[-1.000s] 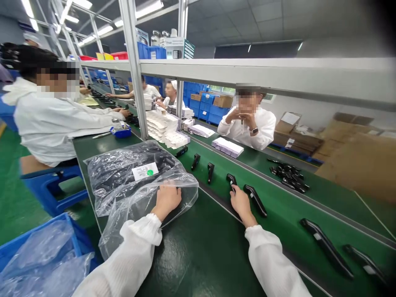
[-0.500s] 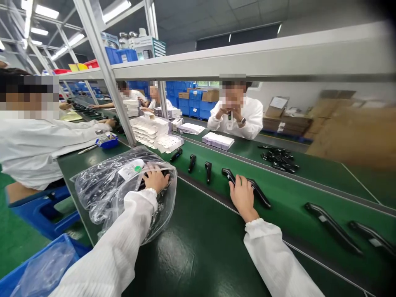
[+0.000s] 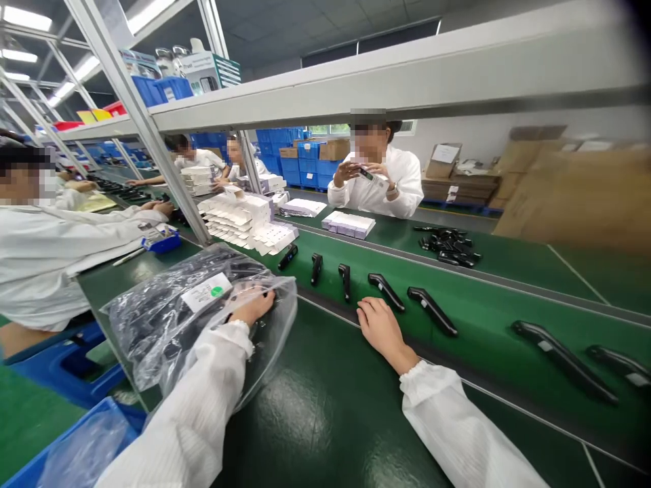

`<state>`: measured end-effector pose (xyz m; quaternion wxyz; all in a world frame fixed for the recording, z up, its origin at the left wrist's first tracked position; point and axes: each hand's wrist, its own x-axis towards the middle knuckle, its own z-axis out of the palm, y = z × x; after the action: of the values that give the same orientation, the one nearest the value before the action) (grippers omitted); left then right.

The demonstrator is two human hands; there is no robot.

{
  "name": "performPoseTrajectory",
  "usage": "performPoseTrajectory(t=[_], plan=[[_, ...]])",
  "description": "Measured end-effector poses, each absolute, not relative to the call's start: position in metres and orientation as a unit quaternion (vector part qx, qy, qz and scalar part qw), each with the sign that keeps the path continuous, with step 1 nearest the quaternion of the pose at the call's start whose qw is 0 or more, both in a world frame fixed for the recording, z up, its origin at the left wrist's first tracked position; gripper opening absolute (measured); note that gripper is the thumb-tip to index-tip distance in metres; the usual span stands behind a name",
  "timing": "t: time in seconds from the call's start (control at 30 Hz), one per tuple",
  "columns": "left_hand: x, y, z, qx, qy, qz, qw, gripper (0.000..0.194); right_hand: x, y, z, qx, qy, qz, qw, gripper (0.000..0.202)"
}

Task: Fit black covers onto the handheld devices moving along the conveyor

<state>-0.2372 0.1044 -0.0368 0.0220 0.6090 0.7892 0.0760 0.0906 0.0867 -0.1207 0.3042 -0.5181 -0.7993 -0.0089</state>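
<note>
A clear plastic bag (image 3: 167, 325) full of black pieces lies on the near table's left side. My left hand (image 3: 251, 303) is inside its open mouth, fingers around something black that is mostly hidden. My right hand (image 3: 381, 325) rests at the near edge of the green belt (image 3: 478, 332), fingers slightly spread, with nothing seen in it. Just beyond it on the belt lie a black angled device (image 3: 386, 291) and an upright-looking one (image 3: 345, 281). Further right is another black device (image 3: 432, 310), with a larger-looking one (image 3: 564, 359) beyond.
Across the belt a person (image 3: 379, 169) holds a small box and a device. White cartons (image 3: 244, 217) and a heap of black pieces (image 3: 447, 245) lie on the far side. A metal post (image 3: 137, 122) rises at left, near another person's white sleeve (image 3: 61, 234).
My right hand has moved left and back from the black devices to the belt's near edge. My left hand stays in the bag. The person opposite has lowered the hands, showing a box.
</note>
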Motion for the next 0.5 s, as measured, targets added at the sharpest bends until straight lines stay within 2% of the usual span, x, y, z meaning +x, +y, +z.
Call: performPoseTrajectory(t=[0.3, 0.4, 0.5], plan=[[-0.158, 0.024, -0.068, 0.717, 0.691, 0.089, -0.022, 0.039, 0.076, 0.046, -0.111, -0.373, -0.841, 0.063, 0.386, 0.029], [-0.139, -0.002, -0.07, 0.77, 0.63, 0.098, -0.01, 0.036, 0.076, 0.025, -0.105, -0.336, -0.864, 0.089, 0.364, 0.029], [-0.129, -0.019, -0.072, 0.815, 0.571, 0.1, 0.005, 0.036, 0.078, 0.01, -0.1, -0.296, -0.897, 0.102, 0.313, 0.038]])
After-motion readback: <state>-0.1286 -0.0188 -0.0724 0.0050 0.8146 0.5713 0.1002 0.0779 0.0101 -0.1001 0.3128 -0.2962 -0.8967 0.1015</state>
